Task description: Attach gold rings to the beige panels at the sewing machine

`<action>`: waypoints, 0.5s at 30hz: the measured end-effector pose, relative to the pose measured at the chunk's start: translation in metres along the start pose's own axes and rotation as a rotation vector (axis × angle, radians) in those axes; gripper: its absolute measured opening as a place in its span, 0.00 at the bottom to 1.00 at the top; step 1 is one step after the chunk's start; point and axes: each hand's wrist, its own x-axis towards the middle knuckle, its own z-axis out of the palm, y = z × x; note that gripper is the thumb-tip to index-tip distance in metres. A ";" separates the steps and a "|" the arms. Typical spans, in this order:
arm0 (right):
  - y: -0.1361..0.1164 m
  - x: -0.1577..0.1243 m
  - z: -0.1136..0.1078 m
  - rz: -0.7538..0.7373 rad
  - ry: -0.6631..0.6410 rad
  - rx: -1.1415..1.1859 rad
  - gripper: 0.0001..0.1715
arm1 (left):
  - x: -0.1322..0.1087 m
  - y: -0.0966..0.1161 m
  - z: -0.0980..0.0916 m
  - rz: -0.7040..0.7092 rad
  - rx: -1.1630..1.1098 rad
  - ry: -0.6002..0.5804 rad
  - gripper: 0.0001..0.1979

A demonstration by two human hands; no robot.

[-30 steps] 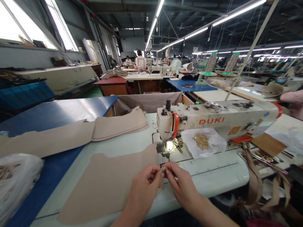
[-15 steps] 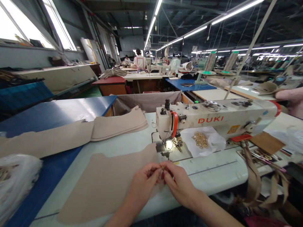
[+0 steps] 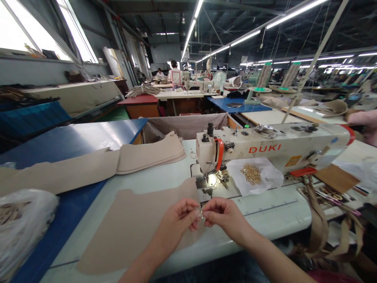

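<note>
My left hand [image 3: 182, 216] and my right hand [image 3: 224, 214] meet in front of the sewing machine [image 3: 273, 145], both pinched. Between their fingertips is a small gold metal ring [image 3: 202, 213], partly covered by the fingers. Beneath my hands a flat beige fabric panel [image 3: 132, 224] lies on the pale machine table [image 3: 265, 220], its upper right corner near the lit needle area. Many similar gold rings [image 3: 251, 174] are heaped on a white sheet [image 3: 272, 179] beside the machine's arm.
Stacked beige panels [image 3: 151, 153] lie at the table's left. A plastic bag [image 3: 26, 224] of fabric pieces rests on a blue table [image 3: 79, 192]. Beige straps [image 3: 319, 220] hang over the right edge near purple-handled scissors [image 3: 350, 210]. Another person's sleeve [image 3: 366, 122] shows at far right.
My fingers have spread slightly apart, so the small gold ring between them shows more clearly. My right hand has turned a little. The whole view has shifted slightly.
</note>
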 end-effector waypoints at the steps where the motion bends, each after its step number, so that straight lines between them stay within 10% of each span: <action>1: -0.001 0.000 0.001 0.016 0.003 0.031 0.19 | -0.001 -0.001 -0.001 -0.018 -0.044 0.006 0.18; 15: -0.002 -0.004 0.013 0.004 -0.010 0.052 0.19 | -0.004 0.006 -0.001 -0.169 -0.079 -0.108 0.12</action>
